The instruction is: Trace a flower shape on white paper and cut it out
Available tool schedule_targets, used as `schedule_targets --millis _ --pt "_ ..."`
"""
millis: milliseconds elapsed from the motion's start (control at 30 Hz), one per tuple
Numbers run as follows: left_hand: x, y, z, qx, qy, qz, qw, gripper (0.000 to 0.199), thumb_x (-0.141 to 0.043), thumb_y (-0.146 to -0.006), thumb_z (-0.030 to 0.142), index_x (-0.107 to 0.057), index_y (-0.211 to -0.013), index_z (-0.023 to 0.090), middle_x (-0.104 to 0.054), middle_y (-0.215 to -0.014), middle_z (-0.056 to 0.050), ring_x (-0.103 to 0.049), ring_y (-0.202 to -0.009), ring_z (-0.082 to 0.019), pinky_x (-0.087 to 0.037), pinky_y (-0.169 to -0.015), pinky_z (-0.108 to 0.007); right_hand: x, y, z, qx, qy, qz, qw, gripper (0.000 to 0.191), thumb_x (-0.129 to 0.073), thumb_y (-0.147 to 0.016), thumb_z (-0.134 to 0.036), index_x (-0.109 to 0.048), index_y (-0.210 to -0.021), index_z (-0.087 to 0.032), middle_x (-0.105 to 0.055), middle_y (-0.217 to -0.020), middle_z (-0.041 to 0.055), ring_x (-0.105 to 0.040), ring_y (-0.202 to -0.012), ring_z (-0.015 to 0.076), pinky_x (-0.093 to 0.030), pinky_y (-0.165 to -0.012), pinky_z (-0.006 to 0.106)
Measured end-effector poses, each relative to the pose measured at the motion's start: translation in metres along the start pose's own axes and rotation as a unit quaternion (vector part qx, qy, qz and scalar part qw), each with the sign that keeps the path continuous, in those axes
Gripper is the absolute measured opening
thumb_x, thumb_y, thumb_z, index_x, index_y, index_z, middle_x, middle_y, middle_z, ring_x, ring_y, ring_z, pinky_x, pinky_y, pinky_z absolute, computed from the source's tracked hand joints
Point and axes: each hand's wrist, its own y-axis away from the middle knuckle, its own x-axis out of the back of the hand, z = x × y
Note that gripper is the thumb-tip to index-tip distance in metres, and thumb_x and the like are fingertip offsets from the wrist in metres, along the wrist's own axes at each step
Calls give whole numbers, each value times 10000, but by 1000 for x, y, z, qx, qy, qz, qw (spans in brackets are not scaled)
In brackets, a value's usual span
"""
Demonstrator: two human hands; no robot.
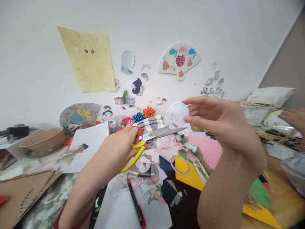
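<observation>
My left hand (125, 140) grips a pair of scissors (152, 135) with yellow handles. Their blades point right, slightly parted, with the tips just below a white round cutout (179, 110). An orange-red part shows by the fingers of that hand; I cannot tell whether it belongs to the scissors. Held up at its right edge, the cutout sits between the thumb and fingers of my right hand (212, 114). Whether it is paper or cloth is unclear. Under the hands lie black-and-white checked cloth (151, 122) and pink patterned cloth (168, 146).
Paper scraps and a black-and-red pen (135, 202) lie on white paper (114, 203). A tape ring (175, 163) rests on yellow card (183, 175). Bead flowers (149, 112) stand against the wall. At far right is another person's hand (294, 119); a round box (44, 141) stands left.
</observation>
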Motion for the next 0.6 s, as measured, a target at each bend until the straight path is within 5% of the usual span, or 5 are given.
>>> schedule_targets --millis 600 --pt "3 1 -3 2 26 -17 1000 339 -415 -989 514 -361 -791 245 -544 -804 -21 -515 -683 -209 -294 -598 -314 -3 -1 1 1 -11 4 1000 320 -851 -720 -182 -793 -1020 -277 -715 -866 10 -643 -735 141 -518 -578 252"
